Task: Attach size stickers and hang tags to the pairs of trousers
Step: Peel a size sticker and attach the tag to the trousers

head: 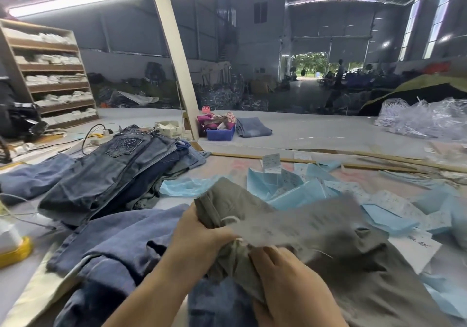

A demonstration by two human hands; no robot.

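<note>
A pair of olive-grey trousers lies bunched on the table in front of me. My left hand grips the bunched waistband, fingers curled into the cloth. Just to its right, my right hand pinches the fabric. A blurred pale paper tag with a white string sticks out above both hands. Blue jeans lie under my left forearm.
A stack of dark jeans sits at the left. Light blue paper sheets and white tags cover the table behind the trousers. A yellow-rimmed spool stands at the left edge. A blue bin, folded jeans and a slanted post stand further back.
</note>
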